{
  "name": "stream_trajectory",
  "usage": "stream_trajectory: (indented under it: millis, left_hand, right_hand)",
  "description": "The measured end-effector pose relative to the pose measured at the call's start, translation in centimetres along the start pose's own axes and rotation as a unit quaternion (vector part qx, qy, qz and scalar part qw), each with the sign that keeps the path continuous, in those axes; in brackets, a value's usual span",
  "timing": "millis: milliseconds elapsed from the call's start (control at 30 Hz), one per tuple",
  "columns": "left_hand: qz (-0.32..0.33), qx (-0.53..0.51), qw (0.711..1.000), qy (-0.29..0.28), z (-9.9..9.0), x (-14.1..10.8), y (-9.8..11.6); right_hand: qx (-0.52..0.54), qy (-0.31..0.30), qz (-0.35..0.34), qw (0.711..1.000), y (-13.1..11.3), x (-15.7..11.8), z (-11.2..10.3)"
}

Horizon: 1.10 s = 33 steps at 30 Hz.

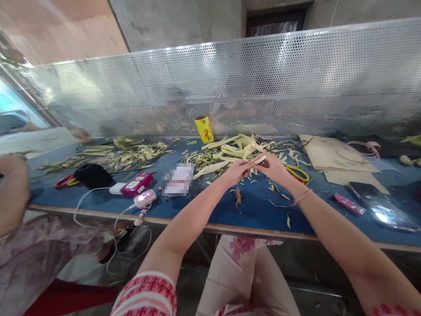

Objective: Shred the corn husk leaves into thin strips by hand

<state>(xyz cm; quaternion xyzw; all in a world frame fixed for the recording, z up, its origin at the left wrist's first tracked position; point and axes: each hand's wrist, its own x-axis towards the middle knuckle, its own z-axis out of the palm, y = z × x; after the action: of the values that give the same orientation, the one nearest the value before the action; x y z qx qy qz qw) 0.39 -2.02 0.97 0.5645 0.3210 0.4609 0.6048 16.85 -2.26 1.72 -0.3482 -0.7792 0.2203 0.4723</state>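
Note:
My left hand (239,171) and my right hand (271,167) meet above the blue table, fingers pinched together. Between them is a pale plant strip (261,160), its free end pointing up to the right from the right fingers. Just behind my hands lies a heap of pale green plant strips (232,151) with dry scraps around it. Yellow-handled scissors (298,174) rest beside my right hand, partly hidden by it. A small brown twisted plant piece (238,196) lies on the table in front of my hands.
A yellow cardboard tube (204,129) stands by the perforated metal screen (148,87). Left are another plant pile (141,156), a purple box (137,183) and a white cable (77,206); a person's arm (13,193) is beyond. Right are brown cardboard (332,153) and a phone (383,206).

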Motion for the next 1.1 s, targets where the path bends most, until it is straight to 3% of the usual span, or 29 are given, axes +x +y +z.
stream_trajectory:
  millis: [433, 633, 867, 1100]
  left_hand:
    - [0.057, 0.071, 0.996, 0.015, 0.2, -0.5, 0.7]
    - [0.035, 0.093, 0.995, -0.011, -0.3, -0.2, 0.2]
    - [0.003, 0.080, 0.996, -0.026, -0.8, 0.0, -0.2]
    - [-0.040, -0.006, 0.999, -0.020, -0.4, -0.2, 0.0]
  right_hand:
    - [-0.044, 0.000, 0.012, 0.999, -0.8, -0.1, -0.6]
    - [-0.132, -0.048, -0.064, 0.988, -0.6, 0.0, -1.2]
    - [-0.227, -0.095, -0.190, 0.950, 0.3, 0.0, -1.6]
    - [-0.265, -0.116, -0.231, 0.929, 0.2, 0.0, -1.4]
